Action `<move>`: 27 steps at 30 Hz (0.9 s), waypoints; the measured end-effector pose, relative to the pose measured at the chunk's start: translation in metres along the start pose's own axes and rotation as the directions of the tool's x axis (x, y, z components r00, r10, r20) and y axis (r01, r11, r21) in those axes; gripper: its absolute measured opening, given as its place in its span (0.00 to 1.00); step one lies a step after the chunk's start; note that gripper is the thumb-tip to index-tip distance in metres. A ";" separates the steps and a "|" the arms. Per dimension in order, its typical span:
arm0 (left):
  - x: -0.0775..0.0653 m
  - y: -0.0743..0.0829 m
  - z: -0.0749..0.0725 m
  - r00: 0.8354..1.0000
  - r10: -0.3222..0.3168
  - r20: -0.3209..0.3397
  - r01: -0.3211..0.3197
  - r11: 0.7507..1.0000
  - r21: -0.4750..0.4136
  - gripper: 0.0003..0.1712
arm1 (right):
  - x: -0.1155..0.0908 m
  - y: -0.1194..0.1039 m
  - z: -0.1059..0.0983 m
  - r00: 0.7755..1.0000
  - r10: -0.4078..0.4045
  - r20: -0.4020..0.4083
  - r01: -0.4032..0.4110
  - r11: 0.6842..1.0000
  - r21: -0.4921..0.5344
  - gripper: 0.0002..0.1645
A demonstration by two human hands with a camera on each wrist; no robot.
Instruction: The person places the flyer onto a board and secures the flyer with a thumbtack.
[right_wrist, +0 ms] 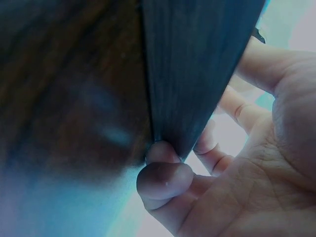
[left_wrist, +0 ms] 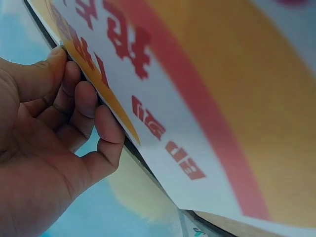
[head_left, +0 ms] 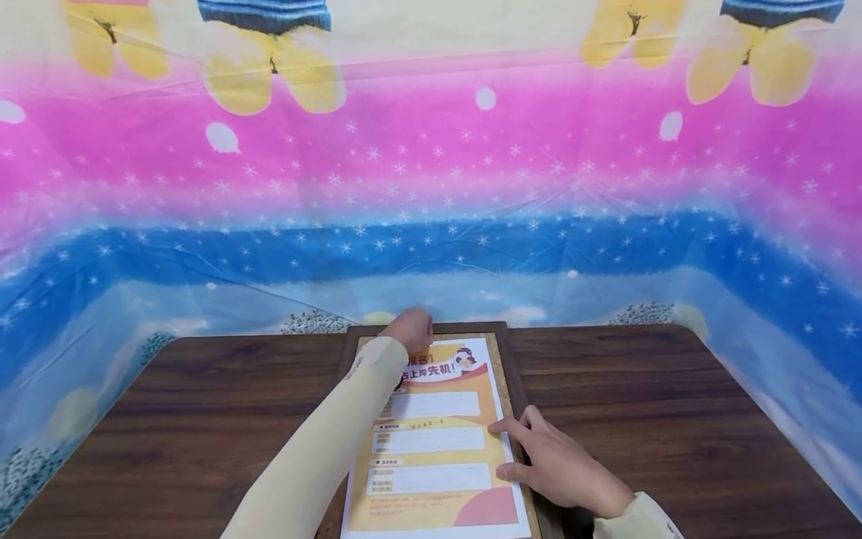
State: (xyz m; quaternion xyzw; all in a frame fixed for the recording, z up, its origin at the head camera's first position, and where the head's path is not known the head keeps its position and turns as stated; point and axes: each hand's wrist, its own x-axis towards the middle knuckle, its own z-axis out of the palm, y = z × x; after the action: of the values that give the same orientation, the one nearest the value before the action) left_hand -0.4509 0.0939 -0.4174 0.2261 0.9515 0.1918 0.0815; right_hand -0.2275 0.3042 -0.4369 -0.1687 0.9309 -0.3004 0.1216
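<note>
A printed poster point(head_left: 431, 483) lies on a cork board point(head_left: 497, 358) with a dark wooden frame point(head_left: 497, 327). At the board's top, my left hand point(head_left: 411, 329) has its fingers curled, with thumb and index finger meeting at the poster's top edge. They pinch something small and shiny point(left_wrist: 61, 43), like a pin, mostly hidden; I cannot tell its exact kind. My right hand point(head_left: 562, 464) grips the right side of the frame. Its thumb and index finger rest on the poster, while bent fingers point(right_wrist: 163, 180) touch the frame's outer side.
The board lies on a dark wooden table point(head_left: 660, 404), its top near the far edge. Behind hangs a pink and blue cloth backdrop point(head_left: 471, 247) with snowflakes. My left sleeve point(head_left: 323, 449) crosses the poster's left part and hides some of it.
</note>
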 end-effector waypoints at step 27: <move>-0.099 0.010 0.012 0.942 0.193 -0.275 -0.105 0.946 0.306 0.27 | 0.010 0.049 -0.015 0.998 0.019 0.066 -0.023 0.998 0.060 0.30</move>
State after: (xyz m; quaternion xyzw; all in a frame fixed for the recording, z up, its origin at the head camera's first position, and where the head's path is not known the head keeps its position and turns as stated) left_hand -0.3566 0.0608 -0.4176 0.2758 0.9503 0.0898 -0.1129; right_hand -0.2535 0.3449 -0.4557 -0.1647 0.9185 -0.3217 0.1602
